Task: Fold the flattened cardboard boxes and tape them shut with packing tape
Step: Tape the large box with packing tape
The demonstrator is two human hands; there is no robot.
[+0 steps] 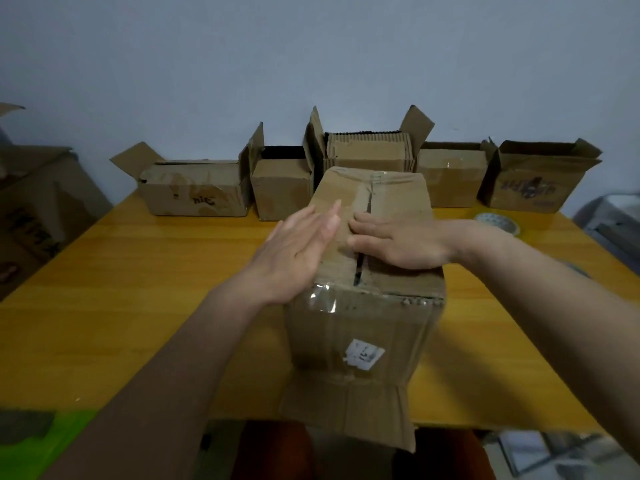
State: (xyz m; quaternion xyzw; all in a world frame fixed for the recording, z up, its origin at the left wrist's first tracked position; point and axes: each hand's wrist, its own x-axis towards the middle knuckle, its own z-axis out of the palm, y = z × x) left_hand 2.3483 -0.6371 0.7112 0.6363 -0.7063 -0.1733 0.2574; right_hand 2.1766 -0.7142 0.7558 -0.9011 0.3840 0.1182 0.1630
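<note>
A brown cardboard box (367, 327) stands in the middle of the wooden table (121, 306), its two top flaps folded down with a dark gap along the seam. My left hand (298, 254) lies against the left top edge with straight fingers pressing the left flap. My right hand (398, 242) rests flat on the right flap, fingertips at the seam. A bottom flap hangs over the table's front edge. A roll of clear packing tape (498, 222) lies on the table to the right of the box.
Several open cardboard boxes (194, 192) line the back edge of the table against the wall; one of them holds a stack of flattened cardboard (369, 150). A larger box (38, 209) stands off the table at the left.
</note>
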